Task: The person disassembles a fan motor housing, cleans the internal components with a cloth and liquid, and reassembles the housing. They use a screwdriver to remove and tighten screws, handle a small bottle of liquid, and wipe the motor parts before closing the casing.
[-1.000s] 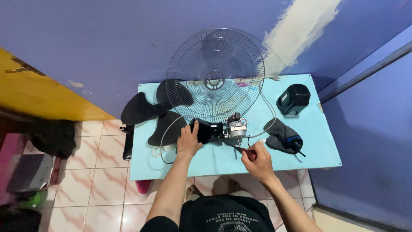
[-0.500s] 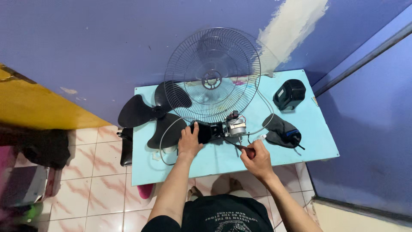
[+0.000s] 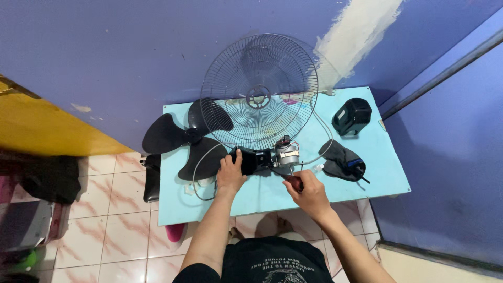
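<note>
Two hands: both on a fan motor unit at table centre, front edge side
Left hand (image 3: 230, 175): fingers wrapped over the black housing (image 3: 250, 160) of the motor, holding it flat on the table, thumb on the near side
Right hand (image 3: 309, 193): fingers closed narrow round a screwdriver (image 3: 289, 179) with a dark red handle; shaft points toward 10 o'clock, tip at the motor, exact contact point cannot be told
Fan motor (image 3: 285, 154): silver metal body with wires on top, joined to the black housing at its 9 o'clock side, lies just in front of the grille
Table (image 3: 387, 173): light blue top, against the wall, everything sits on it
Wire grille (image 3: 259, 91): round, leans upright at 12 o'clock from the motor, rests against the purple wall (image 3: 131, 52)
Fan blade (image 3: 183, 139): black, three lobes, at 9 to 10 o'clock from the left hand, one lobe hangs past the table's left edge, one lobe behind the grille
Wire ring (image 3: 201, 173): thin loop lying flat, runs under the blade and past the left hand
Black cover (image 3: 352, 115): boxy plastic part, at 2 o'clock from the motor, near the back right corner, well apart from both hands
Dark rear shell (image 3: 340, 160): rounded part with a blue bit and a cord, at 3 o'clock from the motor, near the right hand but not touching
Floor (image 3: 120, 230): pale tiles with pink streaks, at 7 o'clock under the table
Person: dark shirt seen at bottom edge, forearms bare
</note>
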